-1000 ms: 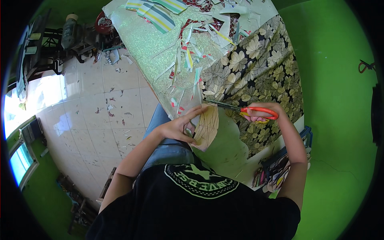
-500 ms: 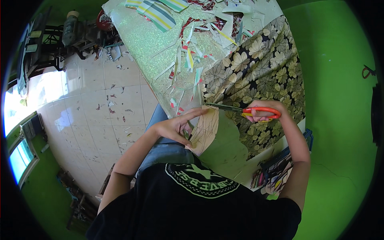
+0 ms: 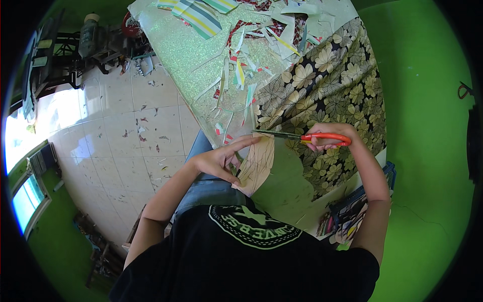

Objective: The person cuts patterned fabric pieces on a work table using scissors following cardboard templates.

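My left hand grips the left edge of a beige piece with thin dark lines, fingers along its top and thumb near its lower corner. Whether that piece is cloth or paper I cannot tell. From the right, my right hand is wrapped round the orange handles of a pair of scissors. Their blades point left and lie across the piece's upper edge, close to my left fingertips. Just beyond spreads a black and cream floral cloth with an irregular cut edge.
Paper scraps and striped pieces litter the glittery table. A blue basket of assorted items stands by my right arm. Another pair of scissors is at the green wall. Bits of scrap dot the tiled floor.
The scissors and my right hand have shifted slightly to the left, so the blades reach a little farther across the top of the beige piece. My left hand stays nearly still.
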`<action>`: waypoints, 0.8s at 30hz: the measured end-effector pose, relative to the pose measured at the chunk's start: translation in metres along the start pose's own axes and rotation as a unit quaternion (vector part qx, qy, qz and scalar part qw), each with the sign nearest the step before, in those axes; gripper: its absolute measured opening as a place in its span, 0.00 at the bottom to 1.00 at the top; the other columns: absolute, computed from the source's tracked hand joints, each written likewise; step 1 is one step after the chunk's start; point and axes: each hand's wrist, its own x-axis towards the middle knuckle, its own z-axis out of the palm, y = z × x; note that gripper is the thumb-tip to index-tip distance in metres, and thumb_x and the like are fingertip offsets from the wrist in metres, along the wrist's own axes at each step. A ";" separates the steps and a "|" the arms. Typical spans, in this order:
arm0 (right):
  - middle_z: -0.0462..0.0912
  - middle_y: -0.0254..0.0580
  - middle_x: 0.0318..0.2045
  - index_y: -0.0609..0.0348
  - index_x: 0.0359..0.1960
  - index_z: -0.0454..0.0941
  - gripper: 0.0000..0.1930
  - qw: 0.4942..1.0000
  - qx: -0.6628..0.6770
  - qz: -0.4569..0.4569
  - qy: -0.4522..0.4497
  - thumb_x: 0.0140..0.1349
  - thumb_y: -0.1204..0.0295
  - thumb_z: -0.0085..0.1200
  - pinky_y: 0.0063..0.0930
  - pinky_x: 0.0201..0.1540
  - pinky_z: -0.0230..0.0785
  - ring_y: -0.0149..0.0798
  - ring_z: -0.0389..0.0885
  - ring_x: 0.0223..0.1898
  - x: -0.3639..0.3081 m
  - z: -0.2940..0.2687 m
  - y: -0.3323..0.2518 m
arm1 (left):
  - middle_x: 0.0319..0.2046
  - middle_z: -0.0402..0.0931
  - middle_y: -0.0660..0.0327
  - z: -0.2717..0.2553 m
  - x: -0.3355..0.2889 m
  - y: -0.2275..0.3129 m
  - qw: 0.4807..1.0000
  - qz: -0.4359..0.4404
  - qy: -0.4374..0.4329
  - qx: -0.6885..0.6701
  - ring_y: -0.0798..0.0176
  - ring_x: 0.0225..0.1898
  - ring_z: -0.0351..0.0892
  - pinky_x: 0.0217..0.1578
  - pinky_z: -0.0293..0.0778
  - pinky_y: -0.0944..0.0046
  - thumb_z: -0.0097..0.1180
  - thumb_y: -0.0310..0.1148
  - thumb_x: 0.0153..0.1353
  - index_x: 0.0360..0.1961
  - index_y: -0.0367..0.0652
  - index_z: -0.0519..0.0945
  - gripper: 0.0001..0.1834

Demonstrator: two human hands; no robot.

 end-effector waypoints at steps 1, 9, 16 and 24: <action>0.68 0.30 0.13 0.59 0.21 0.69 0.31 1.000 0.000 0.000 0.000 0.47 0.37 0.44 0.14 0.10 0.55 0.22 0.63 0.10 -0.001 0.000 -0.001 | 0.63 0.36 0.62 0.000 0.000 0.001 1.000 0.000 0.000 0.000 0.74 0.44 0.62 0.35 0.67 0.73 0.63 0.18 0.36 0.62 0.47 0.44 0.54; 0.66 0.29 0.12 0.60 0.22 0.70 0.32 0.998 -0.044 -0.045 0.012 0.47 0.36 0.43 0.13 0.10 0.53 0.20 0.62 0.10 -0.010 0.005 -0.013 | 0.62 0.32 0.60 -0.001 -0.002 0.002 0.999 0.005 -0.023 -0.025 0.69 0.38 0.70 0.29 0.75 0.74 0.59 0.10 0.36 0.62 0.46 0.40 0.55; 0.62 0.27 0.11 0.65 0.27 0.68 0.22 0.990 0.134 0.006 -0.051 0.51 0.53 0.44 0.14 0.11 0.53 0.21 0.59 0.09 0.006 0.010 -0.008 | 0.62 0.35 0.60 -0.001 -0.002 0.003 1.000 0.004 -0.019 0.010 0.72 0.37 0.68 0.32 0.70 0.74 0.62 0.15 0.37 0.62 0.46 0.42 0.54; 0.63 0.26 0.10 0.64 0.24 0.67 0.18 0.997 0.069 0.014 -0.030 0.52 0.57 0.44 0.13 0.09 0.53 0.19 0.60 0.09 0.003 0.008 -0.020 | 0.62 0.36 0.59 0.000 -0.006 0.006 0.998 -0.025 -0.019 -0.052 0.72 0.43 0.65 0.34 0.70 0.72 0.62 0.16 0.36 0.62 0.44 0.42 0.54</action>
